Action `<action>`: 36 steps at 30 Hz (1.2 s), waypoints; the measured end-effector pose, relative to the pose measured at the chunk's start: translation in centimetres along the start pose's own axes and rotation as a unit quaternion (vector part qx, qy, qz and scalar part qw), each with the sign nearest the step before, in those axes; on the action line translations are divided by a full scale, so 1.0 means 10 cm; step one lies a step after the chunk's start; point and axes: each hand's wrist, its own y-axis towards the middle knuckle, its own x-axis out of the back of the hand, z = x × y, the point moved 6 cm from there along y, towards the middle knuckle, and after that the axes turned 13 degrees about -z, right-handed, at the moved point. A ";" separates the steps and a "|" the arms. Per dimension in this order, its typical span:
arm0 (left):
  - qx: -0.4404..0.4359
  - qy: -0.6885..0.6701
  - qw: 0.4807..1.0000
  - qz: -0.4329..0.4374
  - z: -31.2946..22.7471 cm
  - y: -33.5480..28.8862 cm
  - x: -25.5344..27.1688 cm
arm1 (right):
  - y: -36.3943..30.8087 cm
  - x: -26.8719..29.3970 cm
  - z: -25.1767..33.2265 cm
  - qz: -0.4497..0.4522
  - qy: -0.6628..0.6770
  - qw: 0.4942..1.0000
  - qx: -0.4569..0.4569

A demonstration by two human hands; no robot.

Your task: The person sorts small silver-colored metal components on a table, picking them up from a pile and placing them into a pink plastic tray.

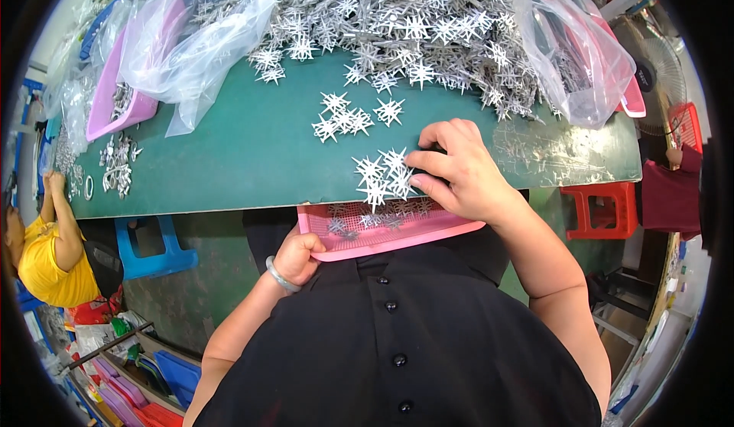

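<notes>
My left hand (297, 259), with a bracelet at the wrist, is closed on the left corner of a pink mesh basket (405, 240). The basket sits at my lap, partly under the table's near edge, with several silver star-shaped metal pieces inside. Over the green tabletop my right hand (466, 168) has its fingers curved and thumb apart. Its fingertips touch or nearly touch a small cluster of star-shaped metal pieces (375, 188) at the edge above the basket. Farther in lie another small group of star pieces (352, 121) and a single star piece (389, 111).
A big heap of star pieces (397, 33) covers the table's far side. Plastic-lined tubs stand left (141, 110) and right (633, 98). Small metal parts (117, 167) lie at left. A blue stool (157, 247), a red stool (604, 209) and a person in yellow (57, 255) are nearby.
</notes>
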 end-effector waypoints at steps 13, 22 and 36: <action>0.009 -0.013 1.000 0.005 0.01 0.00 -0.01 | 0.35 -0.17 -0.23 -0.035 -0.097 0.994 -0.036; 0.010 -0.008 1.000 -0.008 0.02 0.03 0.06 | 0.41 -0.07 -0.12 0.075 -0.015 0.997 -0.010; 0.001 -0.010 1.000 -0.008 0.02 0.03 0.04 | 0.57 -0.37 -0.12 0.095 -0.080 0.991 -0.046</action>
